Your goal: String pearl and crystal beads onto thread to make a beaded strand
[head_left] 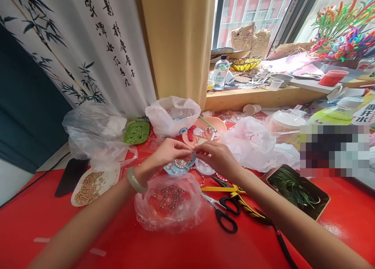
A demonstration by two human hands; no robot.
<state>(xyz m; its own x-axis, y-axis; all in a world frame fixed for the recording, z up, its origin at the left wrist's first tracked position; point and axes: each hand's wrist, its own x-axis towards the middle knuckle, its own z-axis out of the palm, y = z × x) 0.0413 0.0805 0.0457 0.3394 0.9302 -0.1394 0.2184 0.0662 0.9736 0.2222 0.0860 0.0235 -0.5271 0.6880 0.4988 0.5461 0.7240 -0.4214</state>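
Observation:
My left hand (pixel 175 148), a pale bangle (pixel 137 180) on its wrist, is closed in a pinch over the middle of the table. Close beside it, my right hand (pixel 213 152) pinches too, the fingertips of both almost meeting. Whatever lies between the fingers is too small to make out. Just beneath them is a light blue tray (pixel 172 168) with shiny beads. Nearer to me, a clear plastic bag (pixel 172 206) holds reddish-brown beads. Behind the hands sits a peach plate (pixel 219 125) of small beads.
Black-handled scissors (pixel 225 214) and yellow-handled pliers (pixel 246 206) lie by my right forearm. A white tray of gold beads (pixel 89 187) and a black phone (pixel 72 177) are at left. White plastic bags (pixel 249 144) and a dark tray (pixel 299 187) are at right.

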